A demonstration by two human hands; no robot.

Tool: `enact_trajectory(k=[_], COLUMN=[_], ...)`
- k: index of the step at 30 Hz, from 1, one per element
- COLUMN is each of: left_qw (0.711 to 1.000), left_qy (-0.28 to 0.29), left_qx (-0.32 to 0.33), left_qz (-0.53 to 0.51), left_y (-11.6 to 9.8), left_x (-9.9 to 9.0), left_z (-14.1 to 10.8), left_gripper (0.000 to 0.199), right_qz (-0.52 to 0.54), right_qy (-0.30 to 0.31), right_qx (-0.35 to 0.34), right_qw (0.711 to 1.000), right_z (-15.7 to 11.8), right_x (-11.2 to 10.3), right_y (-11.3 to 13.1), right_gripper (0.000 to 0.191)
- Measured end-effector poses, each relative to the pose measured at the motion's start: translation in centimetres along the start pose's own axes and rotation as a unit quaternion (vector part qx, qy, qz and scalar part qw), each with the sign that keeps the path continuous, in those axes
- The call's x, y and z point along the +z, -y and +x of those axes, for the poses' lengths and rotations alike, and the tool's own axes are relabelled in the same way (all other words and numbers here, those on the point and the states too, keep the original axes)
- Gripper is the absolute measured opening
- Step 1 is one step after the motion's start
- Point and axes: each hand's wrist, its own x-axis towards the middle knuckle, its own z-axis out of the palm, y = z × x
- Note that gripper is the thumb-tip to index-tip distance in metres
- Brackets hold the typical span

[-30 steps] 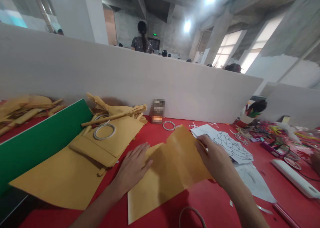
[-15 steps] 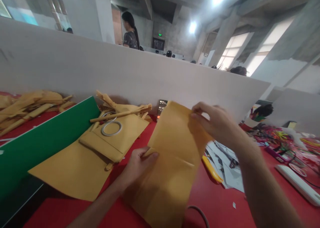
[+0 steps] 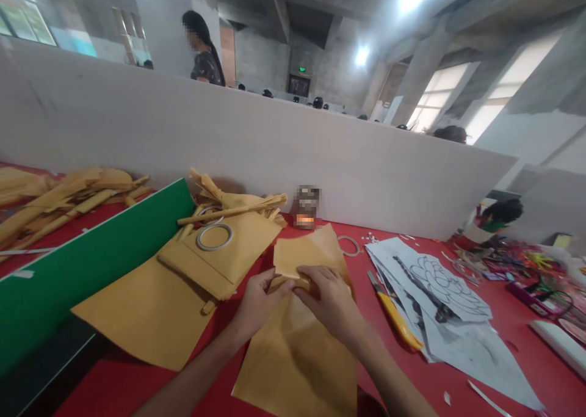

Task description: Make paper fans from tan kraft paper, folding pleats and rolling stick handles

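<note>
A sheet of brown kraft paper lies in front of me on the red table, its far part raised. My left hand pinches a narrow fold across the middle of the sheet, thumb on the near side. Close beside it, my right hand grips the same fold with fingers curled over it. The thumbs nearly meet. To the left, more kraft paper lies flat and folded, with a roll of tape on top.
A yellow utility knife and printed line drawings lie at right. A green board stands at left, near bundled paper strips. A phone leans on the white partition. A person is beyond it.
My right hand has come down from the sheet's far corner to the fold beside my left hand. The raised sheet has been lowered toward the table, uncovering the drawings and knife.
</note>
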Motion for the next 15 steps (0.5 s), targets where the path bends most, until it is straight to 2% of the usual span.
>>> enact_trajectory(k=[3,6,8,10,12,13,15], left_qw=[1.000,1.000,1.000,0.999,0.999,0.999,0.999], left_qy=[-0.002,-0.009,-0.011,-0.011,-0.013,-0.015,-0.027], left_qx=[-0.004,-0.017,-0.027,-0.028,-0.022,-0.018,-0.018], left_qz=[-0.006,0.001,-0.007,-0.022,-0.039,-0.043,-0.035], left_y=[0.4,0.7,0.8,0.9,0.9,1.0,0.9], left_x=[-0.1,-0.1,-0.1,-0.2,-0.3,-0.4,-0.5], left_z=[-0.1,-0.1,-0.1,0.0,0.1,0.1,0.1], left_gripper=[0.038,0.039,0.042,0.047,0.049,0.049,0.051], right_qz=[0.023,0.037,0.034,0.022,0.042,0.080,0.199], right_qy=[0.003,0.017,-0.001,-0.066,-0.144,-0.160,-0.142], right_qx=[0.029,0.030,0.026,0.036,0.075,0.101,0.152], right_qw=[0.999,0.999,0.999,0.997,0.986,0.979,0.957], right_z=[-0.2,-0.6,-0.9,-1.4,-2.0,-2.3,-2.9], right_x=[-0.1,-0.6,-1.2,-1.6,-1.7,-1.7,-1.3], right_y=[-0.1,-0.6,-1.4,-2.8,-4.5,-5.4,-6.9], right_gripper=[0.025,0.014,0.012,0.018,0.034,0.042,0.053])
